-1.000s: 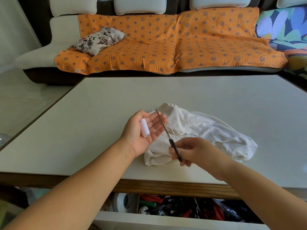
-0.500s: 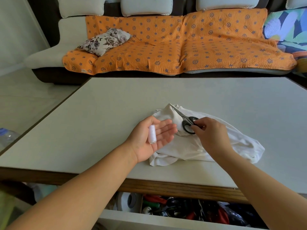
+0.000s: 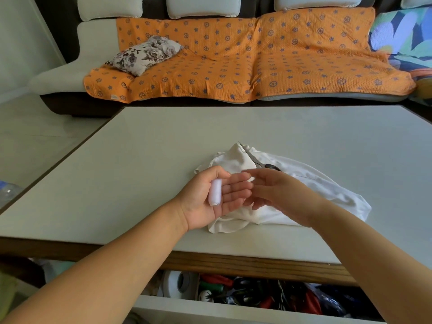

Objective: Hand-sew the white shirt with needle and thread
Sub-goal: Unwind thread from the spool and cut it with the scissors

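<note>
A crumpled white shirt (image 3: pixel 327 195) lies on the pale table (image 3: pixel 140 171) near its front edge. Black-handled scissors (image 3: pixel 253 159) rest on top of the shirt, blades pointing away to the left. My left hand (image 3: pixel 201 208) is palm up over the shirt's left end, with the thumb holding a white thread spool (image 3: pixel 215 192) against the palm and the fingers straight. My right hand (image 3: pixel 280 195) hovers over the shirt with relaxed fingers, its fingertips next to those of my left hand. No needle is visible.
An open drawer (image 3: pixel 257 295) under the table's front edge holds several tools and a tape roll. A sofa with an orange cover (image 3: pixel 233 66) and a floral cushion (image 3: pixel 145 54) stands behind the table. A plastic bottle (image 3: pixel 9 190) shows at the far left.
My right hand laid the scissors on the shirt, let go, and moved back left toward my left hand. My left hand still holds the spool.
</note>
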### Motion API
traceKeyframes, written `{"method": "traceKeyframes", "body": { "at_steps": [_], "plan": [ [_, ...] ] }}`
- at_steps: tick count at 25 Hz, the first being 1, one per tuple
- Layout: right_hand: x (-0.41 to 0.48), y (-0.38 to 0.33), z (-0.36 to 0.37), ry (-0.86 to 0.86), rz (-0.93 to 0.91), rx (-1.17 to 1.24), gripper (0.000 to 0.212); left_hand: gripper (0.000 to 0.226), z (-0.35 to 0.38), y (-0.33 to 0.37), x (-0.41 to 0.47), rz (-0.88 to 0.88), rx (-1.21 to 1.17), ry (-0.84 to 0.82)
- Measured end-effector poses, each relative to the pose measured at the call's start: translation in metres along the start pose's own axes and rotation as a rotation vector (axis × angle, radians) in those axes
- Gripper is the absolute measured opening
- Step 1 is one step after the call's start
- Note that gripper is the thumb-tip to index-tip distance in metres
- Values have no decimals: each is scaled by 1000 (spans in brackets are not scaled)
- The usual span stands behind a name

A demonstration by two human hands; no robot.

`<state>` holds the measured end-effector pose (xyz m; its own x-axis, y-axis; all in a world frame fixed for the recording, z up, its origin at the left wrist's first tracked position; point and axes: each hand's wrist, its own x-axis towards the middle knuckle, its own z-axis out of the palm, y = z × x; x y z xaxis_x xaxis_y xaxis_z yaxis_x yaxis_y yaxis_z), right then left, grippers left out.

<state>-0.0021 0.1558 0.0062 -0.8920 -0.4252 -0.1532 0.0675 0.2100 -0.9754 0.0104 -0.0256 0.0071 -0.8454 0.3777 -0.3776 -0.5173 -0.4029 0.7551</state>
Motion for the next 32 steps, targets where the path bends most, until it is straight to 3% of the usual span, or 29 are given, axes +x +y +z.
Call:
{"method": "traceKeyframes", "body": {
  "at_steps": [2,8,16,17,19,21,24,29,32],
  "plan": [
    [-2,-1,-5,71,-27,-131,13,33,0,0,0,6,-2,-5],
    [-9,-7,-27,332,25,-404,15,31,-2,5,3,30,-30,96],
    [-23,-15,-46,214,255,-741,21,19,-20,10,5,71,-2,282],
    [-21,-14,-48,280,226,-813,23,17,-22,9,6,72,6,291],
    [-14,-9,-51,590,26,-887,23,15,-26,9,6,73,28,298],
    [-6,-4,-44,778,-152,-773,17,13,-27,9,5,73,63,287],
    [15,12,-28,649,-95,-711,23,18,-25,8,3,72,100,261],
    [38,26,-10,600,49,-892,54,24,-20,4,0,79,182,196],
    [41,25,-10,583,87,-787,52,20,-18,2,-6,61,237,120]
  ]
}}
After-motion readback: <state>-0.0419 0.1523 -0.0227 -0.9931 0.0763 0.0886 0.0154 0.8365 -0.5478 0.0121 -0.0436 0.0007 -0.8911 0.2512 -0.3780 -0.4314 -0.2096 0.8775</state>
